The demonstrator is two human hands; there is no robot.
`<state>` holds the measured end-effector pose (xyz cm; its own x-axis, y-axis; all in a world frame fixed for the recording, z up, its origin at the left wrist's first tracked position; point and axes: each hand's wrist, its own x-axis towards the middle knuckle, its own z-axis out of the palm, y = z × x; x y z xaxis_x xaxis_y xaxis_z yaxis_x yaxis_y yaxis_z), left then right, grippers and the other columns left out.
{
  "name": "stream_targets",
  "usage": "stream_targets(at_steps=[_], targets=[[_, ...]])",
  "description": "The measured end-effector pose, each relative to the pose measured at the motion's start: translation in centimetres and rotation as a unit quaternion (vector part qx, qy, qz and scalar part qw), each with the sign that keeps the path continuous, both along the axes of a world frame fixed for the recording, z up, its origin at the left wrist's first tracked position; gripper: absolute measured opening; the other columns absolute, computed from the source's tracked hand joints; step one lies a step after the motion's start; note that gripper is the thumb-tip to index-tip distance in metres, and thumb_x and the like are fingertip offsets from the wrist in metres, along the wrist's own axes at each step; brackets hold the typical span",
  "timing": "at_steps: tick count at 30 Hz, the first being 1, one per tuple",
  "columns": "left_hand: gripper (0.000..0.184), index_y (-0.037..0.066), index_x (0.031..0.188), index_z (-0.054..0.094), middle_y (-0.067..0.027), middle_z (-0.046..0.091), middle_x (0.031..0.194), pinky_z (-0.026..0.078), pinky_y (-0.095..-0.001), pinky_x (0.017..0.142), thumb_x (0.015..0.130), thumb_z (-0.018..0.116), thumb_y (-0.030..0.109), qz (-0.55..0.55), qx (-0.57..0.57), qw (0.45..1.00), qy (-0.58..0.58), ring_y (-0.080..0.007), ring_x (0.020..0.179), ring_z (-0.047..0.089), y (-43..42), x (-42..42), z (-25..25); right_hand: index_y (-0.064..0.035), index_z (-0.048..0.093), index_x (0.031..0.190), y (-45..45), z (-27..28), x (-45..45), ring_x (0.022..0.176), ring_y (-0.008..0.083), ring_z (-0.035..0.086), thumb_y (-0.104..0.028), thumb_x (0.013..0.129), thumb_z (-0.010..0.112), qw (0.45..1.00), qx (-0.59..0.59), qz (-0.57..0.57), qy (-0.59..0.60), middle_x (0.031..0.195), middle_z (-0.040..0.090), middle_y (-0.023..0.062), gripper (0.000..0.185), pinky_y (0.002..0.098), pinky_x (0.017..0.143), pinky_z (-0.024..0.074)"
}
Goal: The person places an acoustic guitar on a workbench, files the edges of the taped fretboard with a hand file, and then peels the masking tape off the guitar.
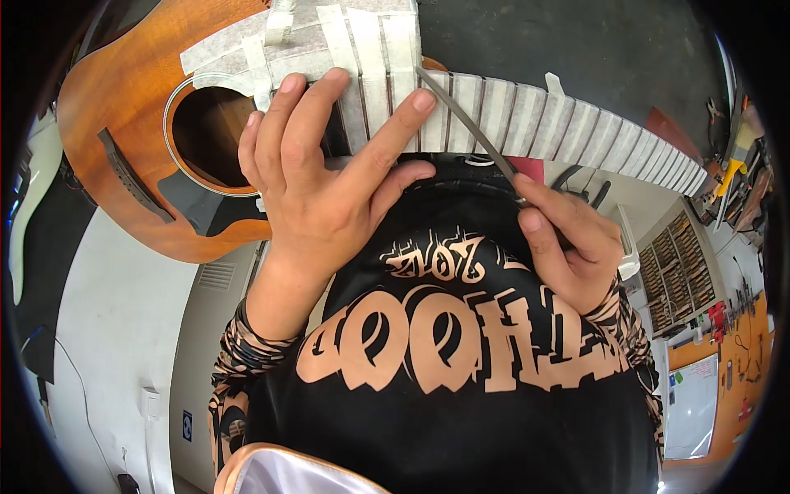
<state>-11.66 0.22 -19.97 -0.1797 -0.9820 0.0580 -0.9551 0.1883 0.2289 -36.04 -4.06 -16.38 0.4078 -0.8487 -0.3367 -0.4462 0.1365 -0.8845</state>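
Note:
An acoustic guitar (123, 181) lies across the top of the view, its fretboard (498, 115) masked with pale tape between the dark fret lines. Fingers spread, my left hand (321, 193) rests on the taped part of the fretboard near the sound hole (214, 136), its index fingertip close to the file. In my right hand (572, 239), pinched between thumb and fingers, is a thin grey metal file (473, 128). The file slants up and left over the fretboard, its tip at the edge of the wider taped area. Its handle end is mostly hidden in my hand.
A dark bench surface (559, 41) lies beyond the neck. At the right edge are pliers (714, 111) and a yellow-handled tool (730, 174). Further off stand a rack of small compartments (679, 263) and an orange tool board (741, 362) with hanging tools.

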Motion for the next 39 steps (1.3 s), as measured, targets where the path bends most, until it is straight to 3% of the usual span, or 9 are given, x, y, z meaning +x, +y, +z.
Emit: stream_targets(at_steps=[3, 8, 12, 17, 22, 25, 28, 37, 39], targets=[[0.055, 0.025, 0.123, 0.071, -0.0124, 0.048, 0.134, 0.031, -0.0423, 0.104, 0.077, 0.074, 0.055, 0.001, -0.007, 1.000, 0.005, -0.0328, 0.124, 0.041, 0.0, 0.0, -0.2, -0.0039, 0.074, 0.112, -1.4, 0.5, 1.9, 0.053, 0.0124, 0.054, 0.004, 0.081, 0.073, 0.998, -0.003, 0.020, 0.052, 0.066, 0.061, 0.0082, 0.032, 0.0248, 0.049, 0.0410], [0.055, 0.025, 0.123, 0.071, -0.0120, 0.048, 0.134, 0.031, -0.0418, 0.104, 0.077, 0.074, 0.055, 0.002, -0.008, 1.000, 0.003, -0.0325, 0.124, 0.041, 0.0, -0.1, -0.2, -0.0058, 0.075, 0.112, -1.4, -0.6, 1.0, 0.053, 0.0125, 0.056, 0.006, 0.078, 0.075, 0.990, -0.135, 0.034, 0.025, 0.065, 0.059, 0.0069, 0.036, 0.0251, 0.049, 0.0429], [0.055, 0.025, 0.123, 0.072, -0.0119, 0.049, 0.133, 0.030, -0.0414, 0.104, 0.077, 0.073, 0.055, 0.006, -0.005, 1.000, 0.000, -0.0323, 0.124, 0.042, 0.0, 0.0, -0.2, -0.0009, 0.072, 0.115, -0.3, 0.6, -1.3, 0.054, 0.0100, 0.054, 0.006, 0.082, 0.072, 0.999, -0.023, 0.029, 0.017, 0.064, 0.059, 0.0070, 0.034, 0.0237, 0.050, 0.0414], [0.055, 0.025, 0.122, 0.072, -0.0118, 0.049, 0.132, 0.030, -0.0410, 0.104, 0.077, 0.073, 0.056, 0.003, -0.006, 1.000, 0.003, -0.0323, 0.123, 0.042, -0.1, -0.2, -0.1, -0.0017, 0.073, 0.114, -1.2, 0.5, 1.0, 0.052, 0.0115, 0.052, 0.006, 0.081, 0.072, 0.999, -0.017, 0.035, 0.023, 0.064, 0.058, 0.0064, 0.035, 0.0246, 0.049, 0.0411], [0.055, 0.025, 0.123, 0.072, -0.0120, 0.049, 0.133, 0.031, -0.0411, 0.103, 0.078, 0.073, 0.056, 0.000, -0.003, 1.000, 0.000, -0.0326, 0.123, 0.042, -0.1, -0.1, -0.2, -0.0043, 0.073, 0.115, -1.2, -1.5, 1.4, 0.054, 0.0164, 0.055, 0.009, 0.073, 0.075, 0.979, -0.189, 0.065, 0.030, 0.070, 0.058, 0.0062, 0.043, 0.0283, 0.049, 0.0446], [0.055, 0.023, 0.123, 0.072, -0.0132, 0.048, 0.133, 0.032, -0.0425, 0.104, 0.079, 0.072, 0.056, -0.004, 0.008, 1.000, 0.001, -0.0334, 0.123, 0.042, -0.1, 0.1, 0.2, -0.0034, 0.073, 0.115, -0.6, -0.5, 0.2, 0.056, 0.0150, 0.057, 0.009, 0.074, 0.075, 0.971, -0.229, 0.071, 0.019, 0.071, 0.060, 0.0073, 0.043, 0.0263, 0.050, 0.0452], [0.056, 0.021, 0.123, 0.071, -0.0147, 0.047, 0.134, 0.034, -0.0441, 0.105, 0.080, 0.071, 0.056, -0.003, -0.008, 1.000, 0.013, -0.0339, 0.123, 0.043, 0.0, 0.8, 0.1, -0.0006, 0.073, 0.114, 0.2, 1.0, -0.7, 0.055, 0.0106, 0.056, 0.007, 0.080, 0.074, 0.999, -0.031, 0.031, 0.013, 0.069, 0.064, 0.0078, 0.034, 0.0230, 0.051, 0.0426], [0.058, 0.019, 0.124, 0.071, -0.0160, 0.048, 0.133, 0.038, -0.0445, 0.105, 0.079, 0.072, 0.056, -0.012, -0.013, 0.999, 0.037, -0.0334, 0.122, 0.044, -0.2, 1.5, -0.2, -0.0037, 0.073, 0.114, -1.0, 0.7, 3.0, 0.053, 0.0131, 0.054, 0.005, 0.079, 0.074, 0.999, -0.008, 0.013, 0.042, 0.066, 0.061, 0.0066, 0.035, 0.0258, 0.050, 0.0426], [0.057, 0.019, 0.123, 0.071, -0.0158, 0.048, 0.133, 0.038, -0.0443, 0.105, 0.078, 0.072, 0.055, -0.011, -0.017, 0.999, 0.048, -0.0335, 0.122, 0.044, -0.1, 1.5, -0.2, -0.0015, 0.072, 0.115, -1.5, 0.2, 3.6, 0.058, 0.0119, 0.055, 0.004, 0.085, 0.070, 0.994, -0.069, 0.054, 0.058, 0.073, 0.065, 0.0093, 0.031, 0.0229, 0.055, 0.0408]])
